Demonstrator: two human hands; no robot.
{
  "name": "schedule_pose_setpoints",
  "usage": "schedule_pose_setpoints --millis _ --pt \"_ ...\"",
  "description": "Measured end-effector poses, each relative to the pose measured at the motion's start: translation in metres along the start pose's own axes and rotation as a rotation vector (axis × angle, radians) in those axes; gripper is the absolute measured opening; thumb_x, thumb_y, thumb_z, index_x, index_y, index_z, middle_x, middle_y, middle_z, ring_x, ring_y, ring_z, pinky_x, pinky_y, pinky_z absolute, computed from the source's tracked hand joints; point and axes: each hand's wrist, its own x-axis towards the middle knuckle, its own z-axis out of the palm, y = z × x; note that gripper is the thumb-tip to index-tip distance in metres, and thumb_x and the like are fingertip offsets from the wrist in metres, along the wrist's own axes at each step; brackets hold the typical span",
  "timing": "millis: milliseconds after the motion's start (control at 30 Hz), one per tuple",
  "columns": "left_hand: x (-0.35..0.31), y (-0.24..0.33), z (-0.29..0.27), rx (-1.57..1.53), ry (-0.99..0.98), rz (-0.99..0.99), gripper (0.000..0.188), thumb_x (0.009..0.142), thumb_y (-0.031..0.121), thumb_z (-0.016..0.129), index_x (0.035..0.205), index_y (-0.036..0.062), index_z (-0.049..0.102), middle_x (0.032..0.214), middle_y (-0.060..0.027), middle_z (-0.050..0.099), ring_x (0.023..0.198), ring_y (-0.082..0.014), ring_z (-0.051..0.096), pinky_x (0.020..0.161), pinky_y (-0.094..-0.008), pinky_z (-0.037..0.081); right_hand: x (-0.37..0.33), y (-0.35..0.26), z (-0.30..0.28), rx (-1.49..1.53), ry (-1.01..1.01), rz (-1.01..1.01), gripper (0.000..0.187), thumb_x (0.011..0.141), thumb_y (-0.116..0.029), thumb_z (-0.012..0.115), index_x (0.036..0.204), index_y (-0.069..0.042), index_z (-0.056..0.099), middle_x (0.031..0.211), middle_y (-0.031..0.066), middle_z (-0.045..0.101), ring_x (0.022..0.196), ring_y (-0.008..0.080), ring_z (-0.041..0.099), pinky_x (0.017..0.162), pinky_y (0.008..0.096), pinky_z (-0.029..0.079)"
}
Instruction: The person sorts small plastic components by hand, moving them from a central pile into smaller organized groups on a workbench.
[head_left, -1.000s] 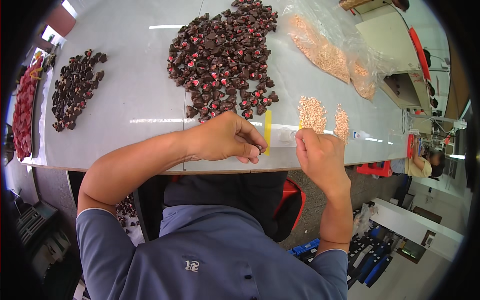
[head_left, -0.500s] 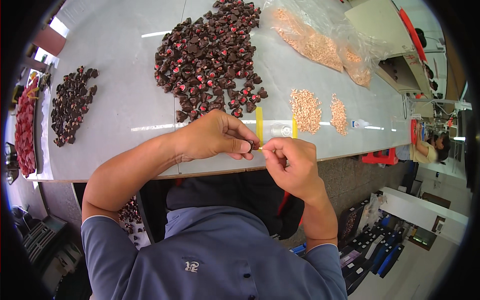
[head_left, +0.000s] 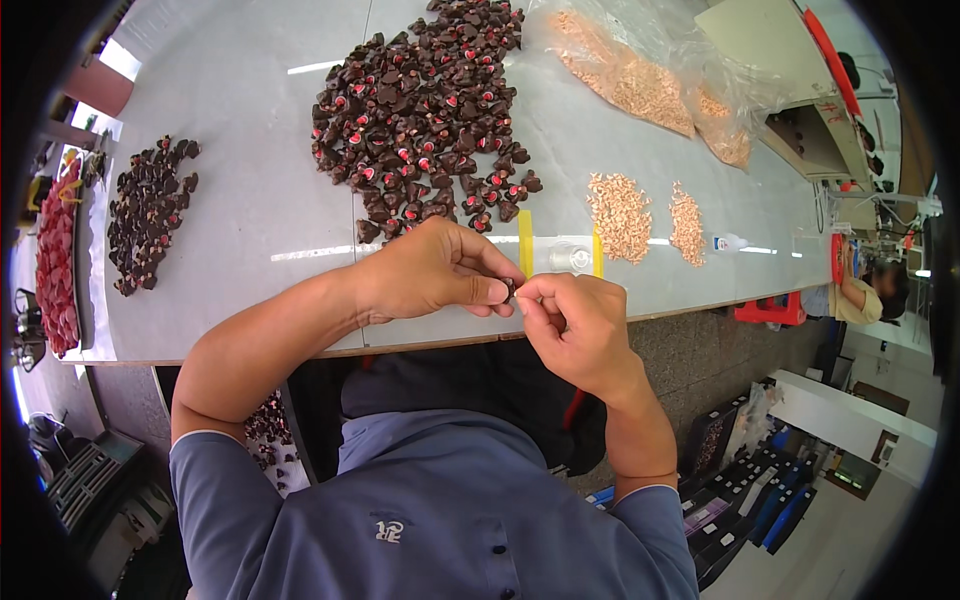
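Observation:
My left hand (head_left: 437, 268) pinches a small dark brown moulded piece (head_left: 509, 291) between thumb and fingers, just over the table's front edge. Right against that piece, my right hand (head_left: 582, 318) is closed in a pinch of thumb and forefinger. What sits between those right fingertips is mostly covered and too small to name. Behind my left hand spreads a large pile of similar dark pieces (head_left: 425, 125), some with red and white faces. Beyond my right hand, a small clear round container (head_left: 572, 259) sits between two yellow tape strips (head_left: 526, 240).
Two heaps of small pale pink bits (head_left: 620, 218) lie to the right, near a small white bottle (head_left: 730, 242). Clear bags of the same bits (head_left: 640, 90) rest farther back. Another dark pile (head_left: 150, 215) and a tray of red pieces (head_left: 60, 260) are left. A person (head_left: 855, 295) sits far right.
My right fingertips have moved left, up against the dark piece; the pale tip that showed between them is now largely hidden. My left hand keeps its hold. The whole view has shifted slightly.

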Motion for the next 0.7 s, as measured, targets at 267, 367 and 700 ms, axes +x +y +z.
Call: schedule_pose_setpoints --millis 267,367,700 --pt "-0.001 0.001 -0.001 -0.002 -0.014 -0.009 0.03 0.092 0.007 0.074 0.118 -0.0053 0.069 0.109 -0.0149 0.074 0.099 -0.0198 0.073 0.083 -0.029 0.058 -0.007 -0.006 0.002 0.017 0.146 0.026 0.012 0.085 0.002 0.075 0.093 -0.001 0.066 0.064 0.0037 0.063 0.053 0.0121 0.058 0.051 0.0256 0.044" --pt "-0.002 0.002 0.0 -0.013 -0.016 -0.023 0.03 0.091 0.007 0.074 0.118 -0.0056 0.069 0.109 -0.0156 0.074 0.099 -0.0204 0.073 0.084 -0.0296 0.059 -0.009 -0.009 0.003 0.223 0.173 0.263 0.012 0.089 -0.002 0.074 0.094 -0.001 0.063 0.066 0.0029 0.063 0.056 0.0075 0.056 0.052 0.0236 0.042" --pt "-0.001 0.004 0.003 0.034 -0.027 -0.02 0.026 0.092 0.003 0.073 0.115 -0.0062 0.07 0.107 -0.0169 0.074 0.096 -0.0213 0.073 0.089 -0.0327 0.059 -0.011 -0.006 0.005 0.373 0.051 0.431 0.02 0.09 -0.005 0.076 0.093 -0.002 0.057 0.071 -0.0003 0.062 0.063 0.0031 0.054 0.057 0.0202 0.042"
